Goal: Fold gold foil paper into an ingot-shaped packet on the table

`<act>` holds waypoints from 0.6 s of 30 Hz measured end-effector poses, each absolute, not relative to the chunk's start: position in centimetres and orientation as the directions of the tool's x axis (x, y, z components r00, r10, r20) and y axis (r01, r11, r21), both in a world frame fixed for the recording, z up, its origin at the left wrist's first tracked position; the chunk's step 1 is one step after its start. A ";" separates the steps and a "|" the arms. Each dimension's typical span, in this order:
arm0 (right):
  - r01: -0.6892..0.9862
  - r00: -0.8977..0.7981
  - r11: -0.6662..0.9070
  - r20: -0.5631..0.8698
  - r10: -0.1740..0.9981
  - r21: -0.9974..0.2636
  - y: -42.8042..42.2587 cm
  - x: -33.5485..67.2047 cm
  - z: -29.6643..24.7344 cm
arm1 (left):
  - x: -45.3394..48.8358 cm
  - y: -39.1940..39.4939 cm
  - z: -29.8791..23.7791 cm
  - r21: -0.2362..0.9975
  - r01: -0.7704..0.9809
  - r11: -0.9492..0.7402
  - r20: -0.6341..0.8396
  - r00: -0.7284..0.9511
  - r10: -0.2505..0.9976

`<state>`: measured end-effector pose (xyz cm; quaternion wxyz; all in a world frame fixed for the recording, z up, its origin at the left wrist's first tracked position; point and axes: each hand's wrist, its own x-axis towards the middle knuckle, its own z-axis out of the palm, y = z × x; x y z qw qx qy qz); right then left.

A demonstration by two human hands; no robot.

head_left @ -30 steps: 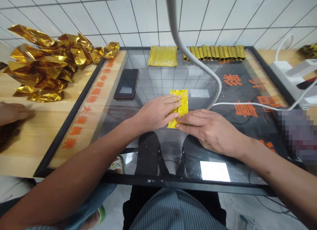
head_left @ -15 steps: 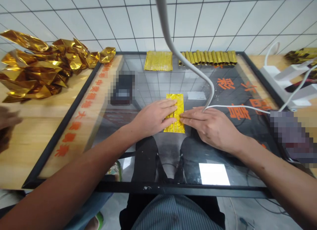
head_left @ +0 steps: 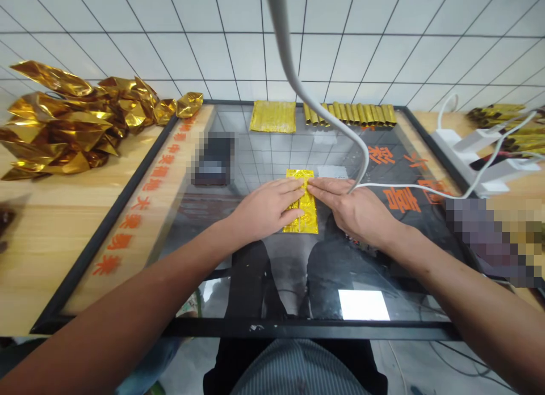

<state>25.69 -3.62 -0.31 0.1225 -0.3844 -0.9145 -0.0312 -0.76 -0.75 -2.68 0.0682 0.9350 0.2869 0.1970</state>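
A small rectangle of shiny gold foil paper [head_left: 307, 216] lies flat on the glass tabletop, with a lengthwise crease or seam down it. My left hand [head_left: 268, 207] rests on its left side, fingers stretched out flat, the thumb lower down. From the other side, my right hand [head_left: 355, 205] touches the paper's upper right part with straight fingertips held side by side. Its lower fingers are tucked out of sight. Neither hand grips anything that I can see.
At the back lie a flat gold foil stack [head_left: 273, 117] and a row of gold paper rolls [head_left: 353, 114]. Folded gold foil shapes [head_left: 63, 128] heap up at left. A white cable [head_left: 293, 77] hangs in front; a power strip [head_left: 464, 151] and a blurred-out phone [head_left: 489, 236] sit right.
My right hand has slid up along the paper's right edge, to nearer its top. My left hand stays on the paper. Another person's hand at far left has mostly left the view.
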 end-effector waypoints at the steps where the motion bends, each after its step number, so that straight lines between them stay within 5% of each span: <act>1: 0.717 -0.671 0.697 0.243 0.700 -0.028 -3.2 25.7 -0.5 | -0.8 -0.8 -2.7 0.239 0.511 -0.826 0.325 0.759 0.564; 18: 0.694 -0.709 0.717 0.233 0.665 0.065 1.3 24.6 -0.2 | -0.7 -1.1 -2.5 0.230 0.539 -0.810 0.301 0.752 0.586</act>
